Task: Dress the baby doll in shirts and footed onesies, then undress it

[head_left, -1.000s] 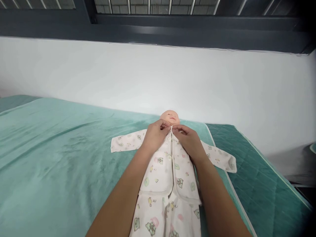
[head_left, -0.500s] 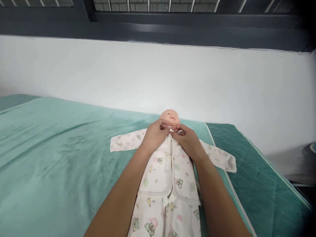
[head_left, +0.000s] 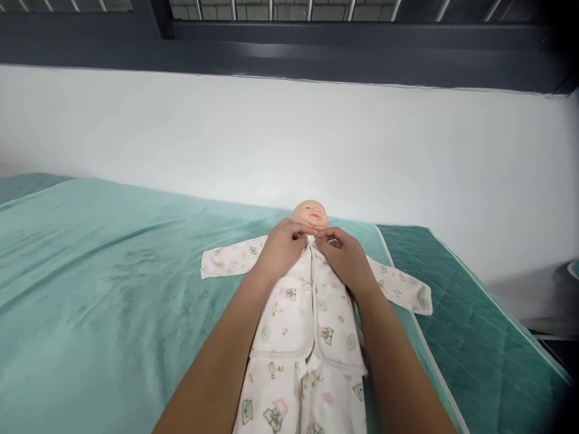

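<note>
A baby doll (head_left: 310, 212) lies on its back, head toward the wall, dressed in a white printed jacket (head_left: 289, 319) with its sleeves spread out. Matching printed trousers (head_left: 271, 398) cover its lower part. At the jacket's neckline, my left hand (head_left: 284, 244) pinches the collar edge from the left. My right hand (head_left: 341, 253) pinches the opposite collar edge, its fingertips close to those of the left. Lower on the front a small button (head_left: 308, 289) shows, and the two front edges lie side by side below it. What sits between my fingertips is mostly hidden.
A light green sheet (head_left: 113, 301) spreads under the doll, wrinkled at the left. Darker quilted bedding (head_left: 461, 301) shows at the right. Behind the bed rises a white wall (head_left: 226, 132), below a dark window frame (head_left: 271, 54) with metal bars.
Both hands stay at the collar, with small shifts of the fingers. The right fingertips have moved slightly to the right, and the view has shifted a little.
</note>
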`<state>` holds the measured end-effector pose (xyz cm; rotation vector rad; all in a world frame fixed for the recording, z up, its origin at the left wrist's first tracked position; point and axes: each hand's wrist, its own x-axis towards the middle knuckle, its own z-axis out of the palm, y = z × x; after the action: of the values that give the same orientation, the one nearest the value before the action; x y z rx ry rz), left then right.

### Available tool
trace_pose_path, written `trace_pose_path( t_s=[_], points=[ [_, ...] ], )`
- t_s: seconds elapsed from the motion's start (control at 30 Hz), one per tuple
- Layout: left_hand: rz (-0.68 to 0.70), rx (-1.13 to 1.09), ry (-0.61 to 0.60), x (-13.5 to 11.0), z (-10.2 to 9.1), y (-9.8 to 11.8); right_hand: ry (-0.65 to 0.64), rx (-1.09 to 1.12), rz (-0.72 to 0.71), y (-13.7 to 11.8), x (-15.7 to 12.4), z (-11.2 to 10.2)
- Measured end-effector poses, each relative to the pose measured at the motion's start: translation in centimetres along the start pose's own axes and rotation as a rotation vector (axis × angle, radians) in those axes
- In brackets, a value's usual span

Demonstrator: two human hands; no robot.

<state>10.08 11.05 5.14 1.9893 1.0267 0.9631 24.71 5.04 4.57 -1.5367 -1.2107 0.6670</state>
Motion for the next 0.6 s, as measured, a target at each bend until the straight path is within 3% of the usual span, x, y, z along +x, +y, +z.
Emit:
trace_pose_path(
  t_s=[0.23, 0.4, 0.6],
  points=[
    [0.069, 0.152, -0.003, -0.19, 0.14, -0.06, 0.012, -0.054, -0.068, 0.21, -0.03, 0.09],
    [0.06, 0.161, -0.018, -0.25, -0.03, -0.02, 0.041, -0.14, -0.17, 0.3, -0.09, 0.07],
    [0.085, 0.108, -0.006, -0.35, -0.46, 0.45, -0.027, -0.28, -0.297, -0.11, -0.54, -0.23]
  ],
)
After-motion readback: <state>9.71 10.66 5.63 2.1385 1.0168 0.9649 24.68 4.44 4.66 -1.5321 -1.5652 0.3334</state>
